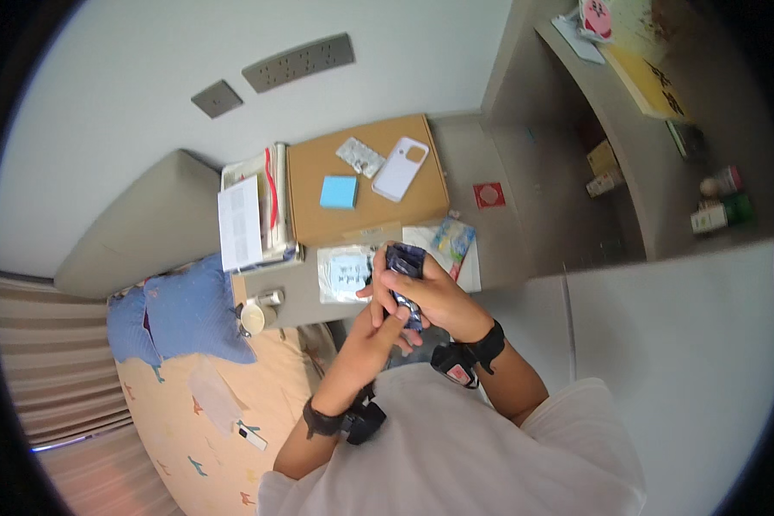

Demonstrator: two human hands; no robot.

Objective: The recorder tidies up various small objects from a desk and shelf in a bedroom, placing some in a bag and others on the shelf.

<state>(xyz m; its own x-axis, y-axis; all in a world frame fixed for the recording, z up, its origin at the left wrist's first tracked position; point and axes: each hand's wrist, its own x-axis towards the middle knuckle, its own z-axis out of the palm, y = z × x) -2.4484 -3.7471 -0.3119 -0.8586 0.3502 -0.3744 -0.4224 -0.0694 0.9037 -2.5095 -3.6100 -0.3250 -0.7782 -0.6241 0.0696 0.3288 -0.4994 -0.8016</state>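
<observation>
Both hands meet in front of my chest, over the front edge of a grey desk (303,293). Between them is a dark, glossy packet (406,260), creased like foil or plastic film; I cannot tell whether it is one or several. My left hand (377,326) grips its lower left side, thumb pressed on the front. From the right, my right hand (451,300) holds it with the thumb laid across the middle. Fingers hide part of the packet. Just behind the hands lies a clear plastic pouch (345,274) with a pale blue printed panel.
A cardboard box (309,222) carries a phone case (400,169), a blue sticky-note pad (339,192) and a silvery blister pack (360,157). Left of it are stacked papers (240,222) and a cup (256,318). A colourful packet (455,238) lies right; a bed (187,445) stands left.
</observation>
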